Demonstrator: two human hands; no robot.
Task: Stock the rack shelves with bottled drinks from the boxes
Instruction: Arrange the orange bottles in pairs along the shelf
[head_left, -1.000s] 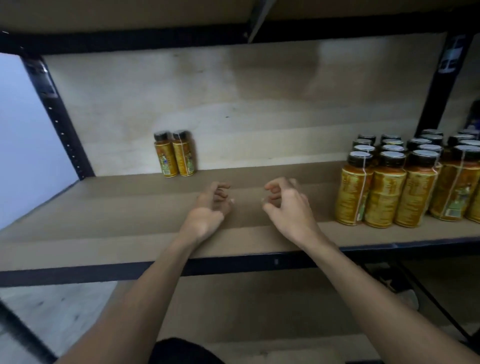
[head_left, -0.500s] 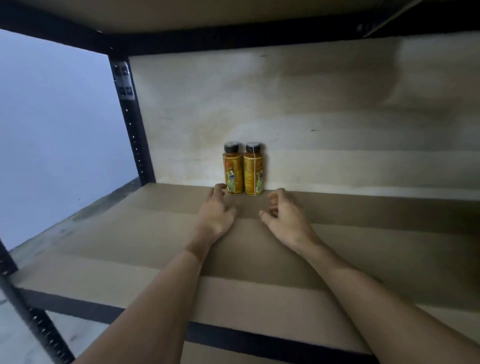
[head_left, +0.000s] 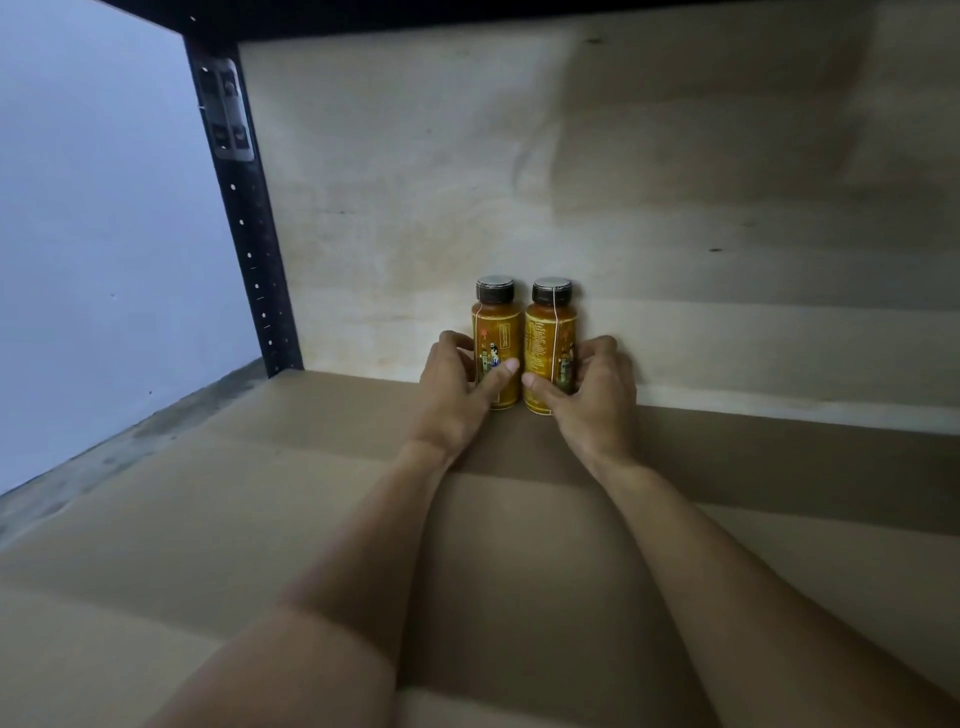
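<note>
Amber left bottle (head_left: 496, 340) and right bottle (head_left: 551, 340) stand touching on the shelf (head_left: 260, 519), between my hands. Left hand (head_left: 449, 397) and right hand (head_left: 597, 402), empty moments ago, now each curl round one; relocation likely.

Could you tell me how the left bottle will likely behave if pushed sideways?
The left bottle looks rigid, so it should keep its shape in the left hand. Tall and narrow, it may tip if pushed near its top. Pushed rightward, it would probably knock the right bottle close beside it.
</note>
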